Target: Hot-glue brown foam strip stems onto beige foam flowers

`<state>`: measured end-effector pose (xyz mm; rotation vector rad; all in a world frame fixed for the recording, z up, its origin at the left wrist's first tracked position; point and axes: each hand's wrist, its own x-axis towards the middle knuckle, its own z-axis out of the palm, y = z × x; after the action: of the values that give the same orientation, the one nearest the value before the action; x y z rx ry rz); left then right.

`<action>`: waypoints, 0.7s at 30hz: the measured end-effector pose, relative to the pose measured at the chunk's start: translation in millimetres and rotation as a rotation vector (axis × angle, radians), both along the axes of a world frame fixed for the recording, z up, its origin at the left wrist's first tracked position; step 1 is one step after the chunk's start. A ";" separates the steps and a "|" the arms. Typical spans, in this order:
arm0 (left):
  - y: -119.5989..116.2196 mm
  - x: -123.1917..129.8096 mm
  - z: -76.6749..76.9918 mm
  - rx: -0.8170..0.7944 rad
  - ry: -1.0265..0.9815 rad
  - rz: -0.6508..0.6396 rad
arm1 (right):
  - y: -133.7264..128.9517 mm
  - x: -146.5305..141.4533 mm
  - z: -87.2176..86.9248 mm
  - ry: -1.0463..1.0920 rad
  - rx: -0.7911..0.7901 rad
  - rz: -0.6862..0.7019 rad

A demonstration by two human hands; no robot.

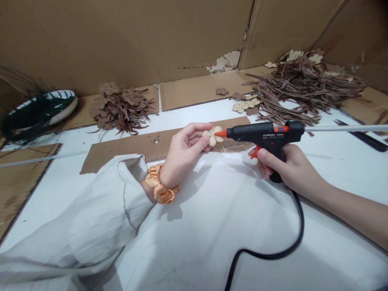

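Note:
A cream flower piece (213, 139) is pinched between the thumb and fingers of my left hand (184, 149), which wears an orange scrunchie (160, 184) at the wrist. My right hand (281, 163) is wrapped round the handle of a black glue gun (254, 134), with a finger at its orange trigger. The gun's orange nozzle reaches the middle of the flower; whether glue is on it cannot be seen. A long white glue stick (345, 128) sticks out of the gun's back. Both hands are above a cardboard strip (124, 147) on the white table (197, 226).
Brown flowers and strips (121, 107) lie back left, beside a bowl of dark thread (62, 111). At the back right are a large pile of brown strips (303, 87), several cream flowers (245, 104) and black tweezers (363, 137). The gun's cord (269, 256) curves toward the front edge.

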<state>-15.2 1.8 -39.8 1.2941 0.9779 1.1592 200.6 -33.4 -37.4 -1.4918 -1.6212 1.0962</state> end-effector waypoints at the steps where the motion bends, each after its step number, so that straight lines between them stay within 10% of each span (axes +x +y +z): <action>1: 0.0 0.0 0.1 -0.002 0.001 0.002 | 0.0 -0.3 0.3 0.000 0.003 0.000; 21: 1.3 -1.3 -1.1 -0.025 0.012 0.043 | -2.8 -2.6 2.3 -0.039 -0.025 -0.037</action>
<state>-16.5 3.1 -41.0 1.2676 1.0302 1.1696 198.0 -36.2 -35.2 -1.5616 -1.6057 1.0769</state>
